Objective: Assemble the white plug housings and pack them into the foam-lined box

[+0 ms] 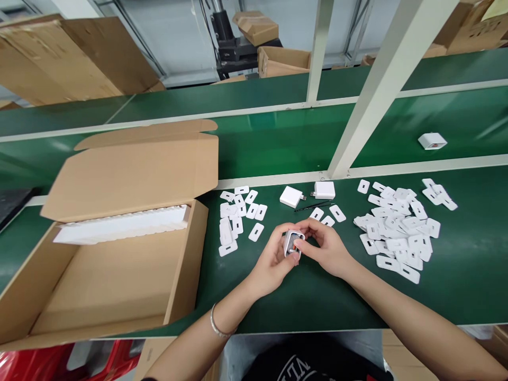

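My left hand [273, 260] is closed around a small white plastic housing [286, 241], its open end turned toward me. Grey and orange parts show inside that end. My right hand [328, 247] grips the same housing from the other side, with its thumb at the opening; whether it also holds a small part there is hidden. Just beyond my hands lie a few flat white end plates with slots [337, 213]. Behind them are a white block with a USB plug [291, 196], a second such block [324, 189] and a thin black tool [315, 206].
A large pile of white slotted plates [400, 227] lies to the right, a smaller group [238, 209] to the left. An open cardboard box [184, 264] holds a white strip [123, 225]. A slanted post [357, 127] rises behind; another white housing [432, 141] sits on the far green surface.
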Demonstrator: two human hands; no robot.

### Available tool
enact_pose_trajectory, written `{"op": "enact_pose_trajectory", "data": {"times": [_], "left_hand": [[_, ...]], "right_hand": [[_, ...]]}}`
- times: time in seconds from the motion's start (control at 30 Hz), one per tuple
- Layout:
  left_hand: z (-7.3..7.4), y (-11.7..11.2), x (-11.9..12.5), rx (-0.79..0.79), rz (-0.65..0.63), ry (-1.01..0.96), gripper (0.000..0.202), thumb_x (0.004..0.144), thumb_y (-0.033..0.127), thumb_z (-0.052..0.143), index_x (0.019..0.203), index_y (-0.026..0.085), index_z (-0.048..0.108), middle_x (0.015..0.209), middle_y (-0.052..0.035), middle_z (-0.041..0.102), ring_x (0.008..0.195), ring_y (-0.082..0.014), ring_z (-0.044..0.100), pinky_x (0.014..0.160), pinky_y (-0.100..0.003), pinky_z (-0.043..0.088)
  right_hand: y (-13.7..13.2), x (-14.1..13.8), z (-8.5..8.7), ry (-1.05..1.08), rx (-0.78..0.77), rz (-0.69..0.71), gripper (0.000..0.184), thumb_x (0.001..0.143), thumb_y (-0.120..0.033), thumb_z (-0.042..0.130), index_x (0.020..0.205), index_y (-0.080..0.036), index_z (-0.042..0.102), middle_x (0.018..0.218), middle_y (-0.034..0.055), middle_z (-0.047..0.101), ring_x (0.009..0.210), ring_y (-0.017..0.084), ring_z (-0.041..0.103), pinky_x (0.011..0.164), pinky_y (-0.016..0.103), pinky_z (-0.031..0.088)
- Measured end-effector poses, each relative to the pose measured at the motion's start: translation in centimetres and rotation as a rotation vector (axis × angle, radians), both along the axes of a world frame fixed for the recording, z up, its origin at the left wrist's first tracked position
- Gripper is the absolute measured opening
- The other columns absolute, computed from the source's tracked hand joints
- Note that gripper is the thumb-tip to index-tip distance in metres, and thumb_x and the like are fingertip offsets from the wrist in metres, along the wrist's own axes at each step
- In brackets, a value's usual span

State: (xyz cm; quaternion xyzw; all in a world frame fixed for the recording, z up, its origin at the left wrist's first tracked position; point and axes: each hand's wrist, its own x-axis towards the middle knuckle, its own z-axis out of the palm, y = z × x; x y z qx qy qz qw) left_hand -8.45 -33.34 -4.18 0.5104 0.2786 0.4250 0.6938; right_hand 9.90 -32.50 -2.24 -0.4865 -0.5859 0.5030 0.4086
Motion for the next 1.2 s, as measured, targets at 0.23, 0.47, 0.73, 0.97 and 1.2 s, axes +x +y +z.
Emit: {"op": "enact_pose_trajectory", "data": {"times": [0.23, 0.47, 0.73, 0.97, 1.2], "left_hand": [[-0.1, 0.5, -0.2, -0.005, -0.012, 0.003, 0.042, 0.098, 0.042, 0.07, 0.134, 0.028, 0.054, 0.11, -0.004, 0.058, 0.077, -0.0122, 0.057, 0.076, -0.031, 0.051], [0.3, 1.8, -1.5, -0.124, -0.16, 0.003, 0.058, 0.096, 0.045, 0.071, 0.146, 0.027, 0.046, 0.107, -0.0064, 0.063, 0.08, -0.014, 0.051, 0.085, -0.032, 0.048], [0.3, 2.2, -1.4, -0.466, -0.281, -0.172, 0.054, 0.097, 0.053, 0.059, 0.14, 0.021, 0.051, 0.084, -0.0038, 0.061, 0.059, -0.0116, 0.039, 0.07, -0.033, 0.045], [0.5, 2.1, -1.5, -0.412, -0.285, -0.078, 0.059, 0.099, 0.064, 0.052, 0.141, 0.022, 0.049, 0.065, 0.0052, 0.052, 0.049, -0.0089, 0.03, 0.06, -0.028, 0.041], [0.1, 2.2, -1.4, -0.419, -0.217, -0.023, 0.052, 0.099, 0.069, 0.049, 0.121, 0.021, 0.051, 0.059, 0.0081, 0.046, 0.046, -0.0081, 0.024, 0.054, -0.026, 0.038]], "right_hand": [[0.0, -0.5, -0.4, 0.039, -0.049, 0.022, 0.037, 0.091, -0.057, 0.072, 0.103, -0.024, 0.065, 0.091, 0.0037, 0.067, 0.085, 0.022, 0.068, 0.079, 0.037, 0.057], [1.7, 4.7, 1.7, -0.425, 0.191, -0.019, 0.031, 0.1, -0.046, 0.059, 0.123, -0.025, 0.063, 0.114, 0.0094, 0.065, 0.106, 0.028, 0.062, 0.093, 0.046, 0.052], [3.1, 9.1, 1.1, -0.848, 0.196, 0.184, 0.025, 0.088, -0.023, 0.065, 0.111, -0.027, 0.071, 0.11, 0.01, 0.066, 0.103, 0.032, 0.061, 0.084, 0.045, 0.051], [3.5, 8.5, 1.0, -0.825, 0.243, 0.193, 0.013, 0.087, -0.027, 0.067, 0.099, -0.024, 0.07, 0.104, 0.0098, 0.07, 0.101, 0.033, 0.065, 0.086, 0.046, 0.052], [2.7, 6.5, 2.3, -0.614, 0.359, 0.113, 0.012, 0.09, -0.029, 0.067, 0.101, -0.024, 0.069, 0.097, 0.0061, 0.071, 0.088, 0.026, 0.066, 0.086, 0.044, 0.052]]}}
